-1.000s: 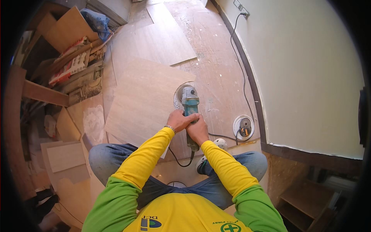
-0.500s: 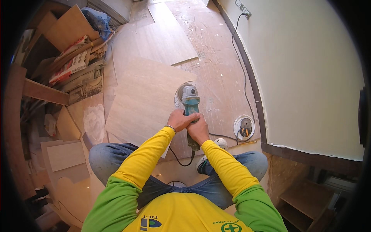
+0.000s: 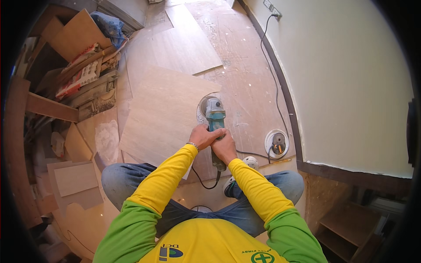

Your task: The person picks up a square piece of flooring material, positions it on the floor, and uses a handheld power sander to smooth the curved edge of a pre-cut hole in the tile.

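Both hands are closed around a teal and grey angle grinder whose metal head points away from me. My left hand wraps the body from the left, just behind the head. Slightly nearer, my right hand grips the rear of the body, and the thumbs meet on top. The grinder's disc is at the right edge of a large beige tile, beside a rounded cut with white dust. How deeply the disc touches the tile is hidden under the head.
A black power cord runs from the wall socket along the right wall. A round white container with discs stands right of my foot. Another large tile lies farther ahead. Boards and bags are piled at left; a wooden shelf stands lower right.
The view has shifted very slightly. Both hands keep the same grip, and the grinder stays at nearly the same spot on the tile's edge.
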